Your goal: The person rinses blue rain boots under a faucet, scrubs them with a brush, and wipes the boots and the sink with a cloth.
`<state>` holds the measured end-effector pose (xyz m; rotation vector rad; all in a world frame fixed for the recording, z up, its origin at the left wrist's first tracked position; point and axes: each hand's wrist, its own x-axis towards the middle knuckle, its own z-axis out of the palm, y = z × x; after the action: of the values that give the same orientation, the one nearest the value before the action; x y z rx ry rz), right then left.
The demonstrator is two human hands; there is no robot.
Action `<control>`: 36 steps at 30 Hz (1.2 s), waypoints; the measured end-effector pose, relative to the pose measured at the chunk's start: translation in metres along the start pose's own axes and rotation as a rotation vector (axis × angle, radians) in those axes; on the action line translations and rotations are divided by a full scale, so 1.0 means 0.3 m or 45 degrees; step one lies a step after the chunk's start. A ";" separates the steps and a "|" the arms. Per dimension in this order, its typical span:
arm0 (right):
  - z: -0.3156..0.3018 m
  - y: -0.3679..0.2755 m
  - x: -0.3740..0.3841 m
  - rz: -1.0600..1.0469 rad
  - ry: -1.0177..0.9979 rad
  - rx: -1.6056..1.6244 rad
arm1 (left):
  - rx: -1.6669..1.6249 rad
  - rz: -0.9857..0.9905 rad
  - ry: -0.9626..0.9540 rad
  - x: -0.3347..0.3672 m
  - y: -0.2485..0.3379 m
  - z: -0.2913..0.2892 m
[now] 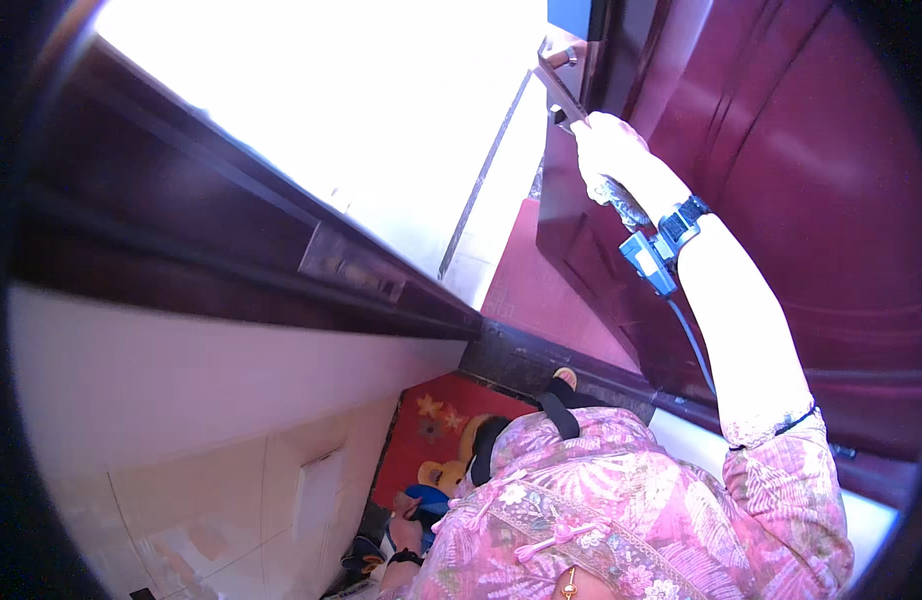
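Door handle [561, 88], high on the dark red door [781, 180] w/ the door already swung open, was gripped by right hand [609, 150], while left hand [406, 530] hung low by the red mat [431, 425], closed on something dark, can't tell what.

The tiled floor [526, 290] carries a red doormat [431, 430] with a bear picture, just inside the threshold.

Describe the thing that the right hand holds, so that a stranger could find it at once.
Start at the dark red door that fills the right side. On its open edge, near the top, the right hand closes on a metal handle. It is the only shiny, slim lever there; the door around it is plain wood.
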<state>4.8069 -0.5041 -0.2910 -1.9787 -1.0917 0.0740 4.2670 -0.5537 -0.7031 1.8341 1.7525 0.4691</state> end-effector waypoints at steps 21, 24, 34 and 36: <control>-0.179 0.172 -0.277 -0.160 0.196 -0.499 | 0.090 -0.250 -0.391 -0.148 -0.161 0.182; -0.308 0.212 -0.361 -0.097 0.254 -0.482 | 0.089 -0.280 -0.417 -0.106 -0.111 0.209; -0.074 0.638 -0.536 0.373 0.319 0.601 | 0.102 -0.354 -0.361 0.118 0.176 0.068; 0.101 0.923 -0.492 0.553 0.280 0.253 | 0.116 -0.374 -0.322 0.182 0.245 0.049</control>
<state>4.8876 -0.6609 -0.5522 -1.9567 -0.4836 0.1836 4.3388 -0.5016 -0.6768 1.5785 1.8476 0.0401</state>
